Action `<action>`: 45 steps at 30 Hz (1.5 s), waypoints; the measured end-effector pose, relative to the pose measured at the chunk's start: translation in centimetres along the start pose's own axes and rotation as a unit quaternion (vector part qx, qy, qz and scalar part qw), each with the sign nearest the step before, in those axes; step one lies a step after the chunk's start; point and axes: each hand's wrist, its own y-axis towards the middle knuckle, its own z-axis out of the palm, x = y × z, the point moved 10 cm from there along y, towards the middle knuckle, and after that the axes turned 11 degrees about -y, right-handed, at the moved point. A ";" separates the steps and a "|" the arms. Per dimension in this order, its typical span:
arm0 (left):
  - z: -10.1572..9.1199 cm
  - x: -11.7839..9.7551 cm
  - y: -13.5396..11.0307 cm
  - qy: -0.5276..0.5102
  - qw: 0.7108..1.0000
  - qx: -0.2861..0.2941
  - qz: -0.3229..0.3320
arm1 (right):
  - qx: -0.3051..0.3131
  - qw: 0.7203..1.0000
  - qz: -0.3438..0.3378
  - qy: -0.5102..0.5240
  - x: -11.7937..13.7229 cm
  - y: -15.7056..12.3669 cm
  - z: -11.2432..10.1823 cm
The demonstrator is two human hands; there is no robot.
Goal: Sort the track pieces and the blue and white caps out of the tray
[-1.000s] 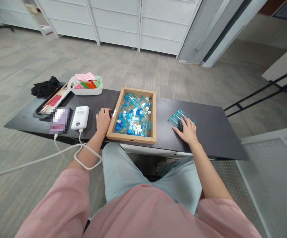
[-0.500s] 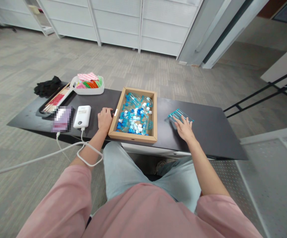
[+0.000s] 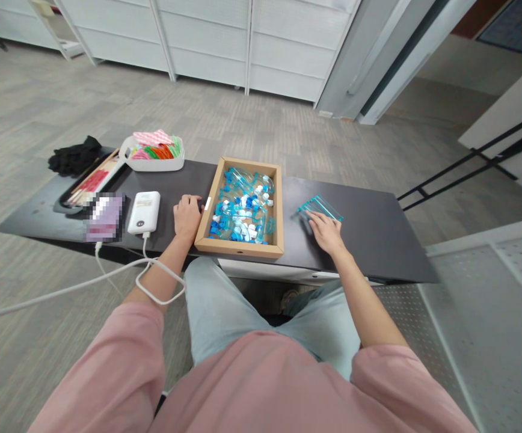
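My right hand (image 3: 326,233) is at the near edge of a ribbed, see-through blue plastic piece (image 3: 322,206) on the dark table. Its fingers are drawn in on that edge and cover part of it. To the left, my left hand (image 3: 187,218) rests on the table with fingers curled, beside a small black object (image 3: 200,205) that I cannot identify. Between the hands stands a shallow cardboard box (image 3: 279,207). Inside it lie clear blue plastic parts (image 3: 243,180) and many small white and blue pieces (image 3: 247,228).
A white power bank (image 3: 144,211) with a white cable (image 3: 107,273) lies left of my left hand, beside a blurred purple item (image 3: 104,218). Behind them are a black tray (image 3: 69,204), a white basket (image 3: 153,163) of colourful items and a black cloth heap (image 3: 75,157).
My right hand's fingers, spread over the blue plastic piece before, are now drawn closer together on its near edge. The view has shifted slightly; my left hand stays beside the box.
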 end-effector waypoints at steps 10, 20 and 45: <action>-0.2 -0.3 -0.1 0.002 1.000 0.011 -0.007 | -0.037 0.998 0.006 0.041 2.2 1.7 -2.8; -0.3 -0.4 -0.2 0.003 1.000 0.005 -0.007 | 0.024 0.963 -0.258 0.067 22.2 7.7 -0.6; -0.5 -0.5 -0.1 0.008 1.000 0.003 -0.010 | -0.029 0.991 0.126 -0.022 -4.5 0.0 -2.4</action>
